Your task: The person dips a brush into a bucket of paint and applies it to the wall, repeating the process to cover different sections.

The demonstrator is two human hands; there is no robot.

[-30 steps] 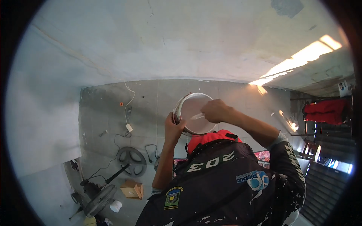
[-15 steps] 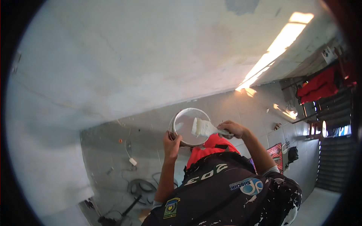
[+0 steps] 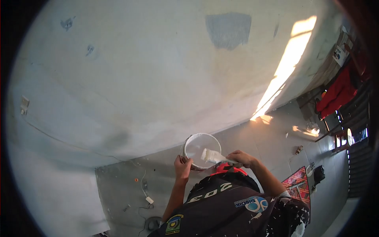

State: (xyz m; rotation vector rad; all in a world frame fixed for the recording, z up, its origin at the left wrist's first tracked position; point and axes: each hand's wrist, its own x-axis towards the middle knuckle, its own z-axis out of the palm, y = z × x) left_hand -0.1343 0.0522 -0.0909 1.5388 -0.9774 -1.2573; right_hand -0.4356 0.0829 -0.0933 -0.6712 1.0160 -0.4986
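My left hand (image 3: pixel 182 168) grips the near left side of a round paint bucket (image 3: pixel 201 134), thumb at the rim and fingers along the outside. The bucket tilts so that its pale inside faces me. In my right hand (image 3: pixel 241 158) is a wide paintbrush (image 3: pixel 213 156), its handle in my closed fingers. White paint coats the bristles, which point left over the bucket's opening. Both hands are held in front of my dark, paint-spotted shirt (image 3: pixel 213 209).
A pale wall (image 3: pixel 158 79) rises ahead, with a grey patch (image 3: pixel 229 29) and a sunlit strip. On the grey tiled floor lie a white power strip (image 3: pixel 149 200), cables and a red patterned mat (image 3: pixel 300 183). Red cloth (image 3: pixel 337 96) hangs at the right.
The view has tipped upward, showing more wall, so the bucket and both hands sit lower in it. The brush has turned and looks narrower, still over the bucket's opening.
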